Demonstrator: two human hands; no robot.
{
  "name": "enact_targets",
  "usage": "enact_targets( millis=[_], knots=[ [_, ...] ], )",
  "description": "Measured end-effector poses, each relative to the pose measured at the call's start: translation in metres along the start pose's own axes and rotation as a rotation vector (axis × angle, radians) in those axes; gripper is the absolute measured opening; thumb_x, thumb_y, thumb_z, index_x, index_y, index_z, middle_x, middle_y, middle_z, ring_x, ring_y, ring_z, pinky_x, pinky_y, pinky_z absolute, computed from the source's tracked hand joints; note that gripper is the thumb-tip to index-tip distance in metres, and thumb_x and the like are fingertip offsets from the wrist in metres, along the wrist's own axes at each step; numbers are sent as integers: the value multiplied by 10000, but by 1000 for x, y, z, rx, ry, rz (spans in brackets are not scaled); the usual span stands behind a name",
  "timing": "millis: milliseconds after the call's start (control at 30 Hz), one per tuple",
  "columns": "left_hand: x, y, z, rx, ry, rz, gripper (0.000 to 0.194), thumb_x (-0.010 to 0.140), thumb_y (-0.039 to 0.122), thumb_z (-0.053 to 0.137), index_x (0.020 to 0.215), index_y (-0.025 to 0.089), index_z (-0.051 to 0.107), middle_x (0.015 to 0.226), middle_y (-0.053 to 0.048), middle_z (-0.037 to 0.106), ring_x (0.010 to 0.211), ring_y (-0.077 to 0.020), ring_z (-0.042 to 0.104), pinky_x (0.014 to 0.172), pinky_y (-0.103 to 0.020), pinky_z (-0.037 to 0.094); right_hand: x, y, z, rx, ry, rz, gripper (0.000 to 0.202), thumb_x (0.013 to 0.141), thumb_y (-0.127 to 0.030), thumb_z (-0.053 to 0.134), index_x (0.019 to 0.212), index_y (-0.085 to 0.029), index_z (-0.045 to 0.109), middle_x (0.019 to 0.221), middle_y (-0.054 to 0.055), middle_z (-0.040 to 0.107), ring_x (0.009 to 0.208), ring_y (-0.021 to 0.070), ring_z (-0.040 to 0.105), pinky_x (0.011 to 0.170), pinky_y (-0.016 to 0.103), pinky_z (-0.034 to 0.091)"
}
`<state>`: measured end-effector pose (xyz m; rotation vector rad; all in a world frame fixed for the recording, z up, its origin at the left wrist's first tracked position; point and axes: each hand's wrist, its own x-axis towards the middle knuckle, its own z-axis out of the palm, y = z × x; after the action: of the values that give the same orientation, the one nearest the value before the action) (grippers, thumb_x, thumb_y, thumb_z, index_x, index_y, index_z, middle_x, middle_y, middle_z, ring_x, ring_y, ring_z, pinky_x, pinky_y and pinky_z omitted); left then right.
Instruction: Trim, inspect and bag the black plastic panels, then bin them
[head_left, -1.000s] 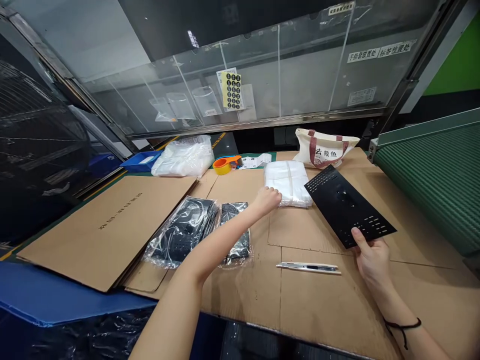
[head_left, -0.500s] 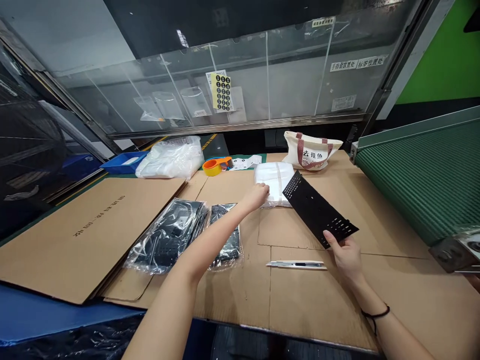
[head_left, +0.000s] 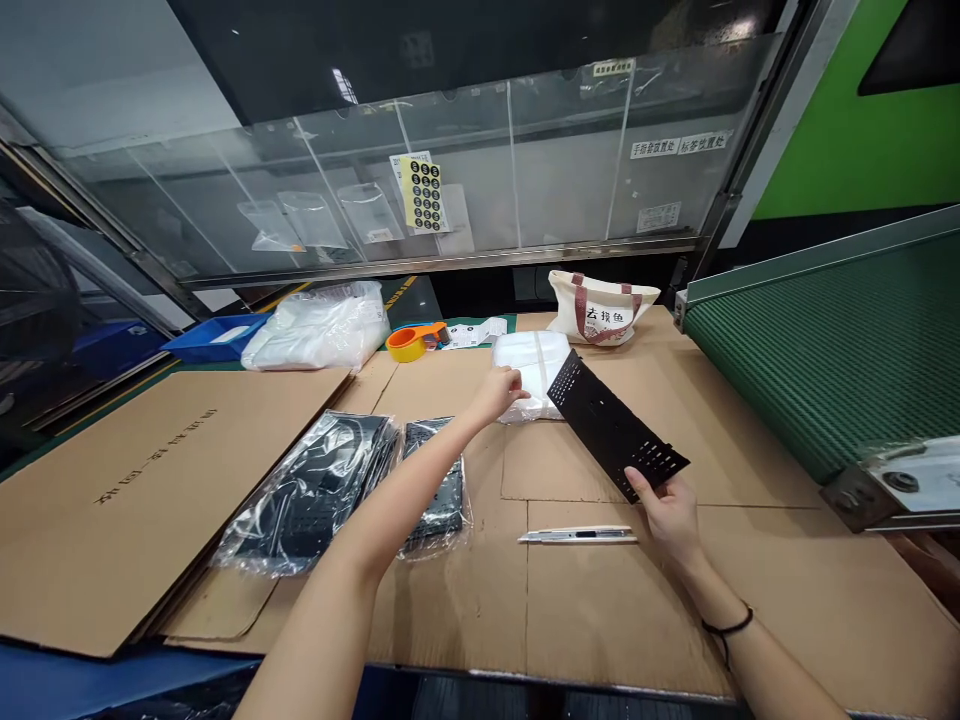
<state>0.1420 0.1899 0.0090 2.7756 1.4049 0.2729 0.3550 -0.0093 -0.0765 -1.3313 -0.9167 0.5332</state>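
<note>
My right hand [head_left: 670,508] grips the lower end of a flat black perforated panel [head_left: 611,420], thumb on top, and holds it tilted above the cardboard. At the left side of a banded stack of white plastic bags [head_left: 541,352], my left hand [head_left: 499,393] has its fingers curled together. Whether a bag's edge is between them is too small to tell. Below the panel lies a slim utility knife [head_left: 577,536] on the cardboard. Left of it are black panels in clear plastic [head_left: 319,490] and a smaller wrapped black pack [head_left: 439,505], partly hidden by my left forearm.
Large cardboard sheets [head_left: 150,470] are stacked at the left. Along the back are a blue tray [head_left: 199,345], a bulky plastic bag [head_left: 319,330], an orange tape dispenser [head_left: 412,342] and a cloth bag [head_left: 600,315]. A green conveyor belt [head_left: 832,350] borders the right side.
The camera view has turned slightly right, so the scene sits further left. My left hand stays by the bag stack with its fingers curled; my right hand still holds the panel.
</note>
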Motion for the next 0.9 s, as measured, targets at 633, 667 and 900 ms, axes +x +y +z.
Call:
enact_targets(
  millis=[633,667,900],
  knots=[
    [11,1,9,-102,-34,-47,229,934,328,557,853,129,636,846,-37,653,794,-154,622,740,-332,518,-7,-2,6,-164,-85,-104,347,712,-543,679,642,-203,678,556,36,661,483,205,580,448,310,487],
    [11,1,8,-101,-32,-38,213,932,304,555,843,129,638,846,-43,655,798,-158,621,739,-329,513,-7,-2,6,-167,-80,-105,352,706,-548,682,622,-207,667,530,29,638,465,198,559,430,305,467],
    [-2,0,-3,-21,-69,137,125,820,196,657,941,171,675,1033,-93,672,1001,-226,607,865,-316,458,-7,-3,7,-153,-75,-110,347,728,-544,655,716,-200,691,648,58,700,591,239,643,542,332,531]
  ],
)
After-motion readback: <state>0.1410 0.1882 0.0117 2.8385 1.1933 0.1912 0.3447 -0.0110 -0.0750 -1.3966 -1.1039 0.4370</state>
